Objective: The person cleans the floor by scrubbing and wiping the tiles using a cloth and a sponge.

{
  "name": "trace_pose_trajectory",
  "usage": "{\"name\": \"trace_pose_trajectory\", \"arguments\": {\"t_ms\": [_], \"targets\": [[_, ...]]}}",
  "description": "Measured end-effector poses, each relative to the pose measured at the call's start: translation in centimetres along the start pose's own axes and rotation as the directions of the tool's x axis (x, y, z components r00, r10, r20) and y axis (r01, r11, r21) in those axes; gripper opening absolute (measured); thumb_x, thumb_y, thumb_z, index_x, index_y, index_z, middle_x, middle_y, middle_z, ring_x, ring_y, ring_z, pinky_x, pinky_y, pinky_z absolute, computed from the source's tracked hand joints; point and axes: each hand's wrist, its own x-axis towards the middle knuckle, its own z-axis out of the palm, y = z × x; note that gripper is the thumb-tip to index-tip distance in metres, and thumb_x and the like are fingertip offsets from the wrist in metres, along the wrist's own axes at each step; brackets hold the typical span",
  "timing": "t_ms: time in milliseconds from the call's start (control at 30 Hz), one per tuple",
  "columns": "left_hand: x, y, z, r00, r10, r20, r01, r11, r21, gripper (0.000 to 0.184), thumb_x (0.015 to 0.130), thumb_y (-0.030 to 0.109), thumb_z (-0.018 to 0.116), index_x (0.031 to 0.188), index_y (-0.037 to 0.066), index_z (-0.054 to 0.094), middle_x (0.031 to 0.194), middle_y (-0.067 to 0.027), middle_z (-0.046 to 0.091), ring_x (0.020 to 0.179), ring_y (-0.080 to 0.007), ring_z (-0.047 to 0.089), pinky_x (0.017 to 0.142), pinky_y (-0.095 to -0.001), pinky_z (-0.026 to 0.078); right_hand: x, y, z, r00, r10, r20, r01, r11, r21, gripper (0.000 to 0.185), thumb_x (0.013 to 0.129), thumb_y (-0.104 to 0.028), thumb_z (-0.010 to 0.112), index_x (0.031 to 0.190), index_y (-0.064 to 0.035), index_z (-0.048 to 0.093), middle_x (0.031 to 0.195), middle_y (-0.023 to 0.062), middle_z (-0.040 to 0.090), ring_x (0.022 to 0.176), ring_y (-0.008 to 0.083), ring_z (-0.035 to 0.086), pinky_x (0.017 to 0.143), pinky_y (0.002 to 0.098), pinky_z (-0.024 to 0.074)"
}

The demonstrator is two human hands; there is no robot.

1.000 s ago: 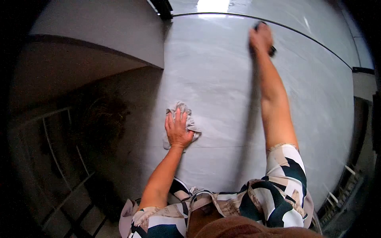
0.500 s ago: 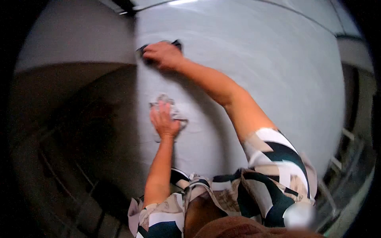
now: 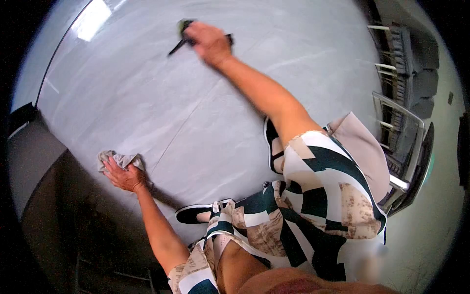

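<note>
My left hand (image 3: 125, 175) lies low at the left, fingers stretched over a bunched grey cloth (image 3: 108, 158) and pressing it on the pale grey floor (image 3: 220, 132). Farther forward, my right hand (image 3: 210, 43) is closed around a dark tool (image 3: 186, 30) with a greenish part and a thin black strip sticking out at the left. The fingers cover most of this tool and motion blurs it, so its kind is hard to make out. It is held against or just over the floor.
Dark furniture (image 3: 34, 152) with a curved edge borders the floor at the left. At the right stand a metal-framed chair (image 3: 416, 127) and grey seats (image 3: 423, 73). My black shoes (image 3: 193, 214) are on the floor near the body. Light glares at upper left.
The view has turned. My right hand, with the dark tool, is farther from the left furniture's edge. My left hand stays on the cloth, now wider apart from the right.
</note>
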Motion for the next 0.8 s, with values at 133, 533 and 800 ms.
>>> {"name": "trace_pose_trajectory", "arguments": {"t_ms": [133, 533, 800], "targets": [[-1.0, -2.6, 3.3, 0.999, -0.033, -0.025, 0.034, 0.999, 0.021, 0.064, 0.071, 0.027, 0.053, 0.134, 0.023, 0.043, 0.145, -0.001, 0.035, 0.13, -0.0397, 0.031, 0.106, -0.0524, 0.025, -6.6, 11.5, -3.2, 0.933, 0.337, -0.13, -0.359, 0.903, -0.235, 0.04, 0.075, -0.012, 0.055, 0.116, -0.0101, 0.056, 0.119, 0.0118, 0.056, 0.11, 0.0309, 0.052, 0.093, 0.0415, 0.0415], [-1.7, -5.0, 5.4, 0.999, 0.0, -0.046, 0.002, 0.999, 0.038, 0.06, 0.073, 0.025, 0.053, 0.132, 0.022, 0.046, 0.143, -0.0028, 0.039, 0.13, -0.0355, 0.033, 0.105, -0.0509, 0.027, -29.6, 18.6, -10.3, -0.033, 0.868, -0.495, -0.954, -0.174, -0.242, 0.049, 0.086, -0.036, 0.048, 0.121, -0.002, 0.045, 0.123, 0.0198, 0.049, 0.112, 0.0372, 0.049, 0.093, 0.0469, 0.0414], [-1.4, -2.8, 3.8, 0.994, -0.089, -0.056, 0.091, 0.996, 0.027, 0.064, 0.069, 0.03, 0.063, 0.13, 0.022, 0.047, 0.141, -0.0065, 0.039, 0.128, -0.0387, 0.033, 0.106, -0.0498, 0.024, -6.2, 14.7, 0.4, 0.835, 0.508, -0.211, -0.549, 0.748, -0.373, 0.049, 0.081, -0.028, 0.054, 0.124, -0.0057, 0.049, 0.124, 0.0151, 0.05, 0.113, 0.0334, 0.049, 0.095, 0.0451, 0.0389]]}}
